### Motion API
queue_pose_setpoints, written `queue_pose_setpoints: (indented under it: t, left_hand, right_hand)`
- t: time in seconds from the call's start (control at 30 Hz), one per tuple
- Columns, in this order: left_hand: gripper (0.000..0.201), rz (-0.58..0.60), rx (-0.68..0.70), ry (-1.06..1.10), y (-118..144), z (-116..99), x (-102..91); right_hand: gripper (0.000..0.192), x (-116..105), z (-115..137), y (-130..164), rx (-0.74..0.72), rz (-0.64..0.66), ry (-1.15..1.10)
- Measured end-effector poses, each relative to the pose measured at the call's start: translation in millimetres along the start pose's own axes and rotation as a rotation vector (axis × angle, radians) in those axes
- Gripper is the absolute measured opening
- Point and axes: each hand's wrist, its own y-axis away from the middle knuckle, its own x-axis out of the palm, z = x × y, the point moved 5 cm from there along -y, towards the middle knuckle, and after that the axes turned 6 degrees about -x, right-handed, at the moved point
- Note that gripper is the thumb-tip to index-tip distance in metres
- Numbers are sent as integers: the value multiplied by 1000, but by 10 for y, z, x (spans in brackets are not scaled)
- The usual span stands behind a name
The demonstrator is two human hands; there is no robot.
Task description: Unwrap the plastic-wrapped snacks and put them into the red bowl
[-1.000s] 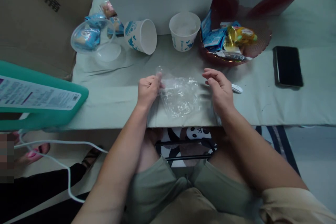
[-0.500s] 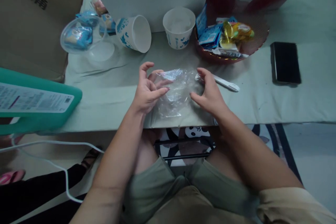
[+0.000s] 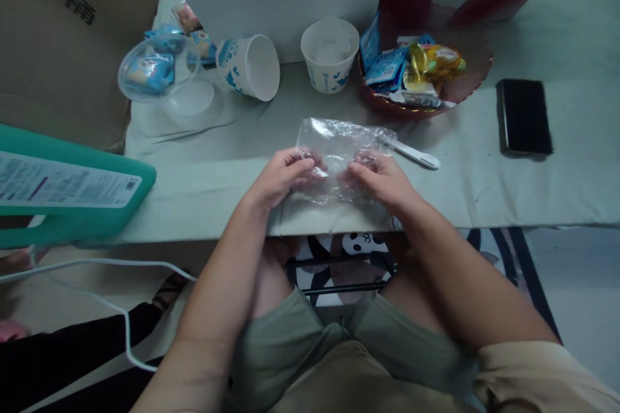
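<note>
A clear, crinkled plastic bag [image 3: 334, 135] is stretched between my two hands, just over the near part of the table. My left hand [image 3: 287, 173] grips its left side, thumb on top and fingers behind the film. On the other side my right hand [image 3: 376, 174] pinches the bag in the same way. Beyond the right hand a white plastic utensil [image 3: 415, 153], perhaps a folding knife, lies on the cloth, its left end beside or under the bag's edge. What the bag contains, if anything, I cannot make out.
A paper cup [image 3: 249, 68] lies tipped; another cup [image 3: 330, 55] stands upright. Behind right sits an amber bowl [image 3: 477, 64] of wrapped snacks. A black box-like object [image 3: 524, 117] lies right. Left are a clear lidded tub [image 3: 157, 71], a green jug [image 3: 121, 216] and a cardboard box [image 3: 62, 77].
My left fingers, raised and spread before, have closed on the bag. The right hand has shifted slightly lower and gripped it too. The bag now spreads farther up and to the right.
</note>
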Motion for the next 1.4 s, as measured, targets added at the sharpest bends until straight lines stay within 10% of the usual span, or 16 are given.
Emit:
queue_pose_setpoints:
  t: [0.3,0.6,0.73,0.83,0.97,1.17,1.3,1.4]
  left_hand:
    - [25,31,94,99,0,-111,-22]
    - [33,-40,281,-390,25,-92,-72]
    - [46,-550,554,-509,75,-178,-244]
    - [20,-831,763,-617,220,-241,-143]
    - [22,-542,645,-655,155,-96,252]
    - [54,-150,400,-106,2,88,502]
    - [51,-180,324,42,-78,70,428]
    - [31,-390,339,-51,-126,-7,282]
  right_hand:
    - [21,-96,42,30,30,-93,-458]
    - [39,-133,4,50,17,-72,-198]
    - [39,-117,-9,43,57,-173,-218]
    - [23,-118,40,35,28,-218,-146]
    - [20,-36,124,30,-36,-205,-143]
    - [21,167,166,-8,-82,-129,-475]
    - [27,194,180,-106,-87,-35,-776]
    - [34,103,252,-184,-232,-29,-604]
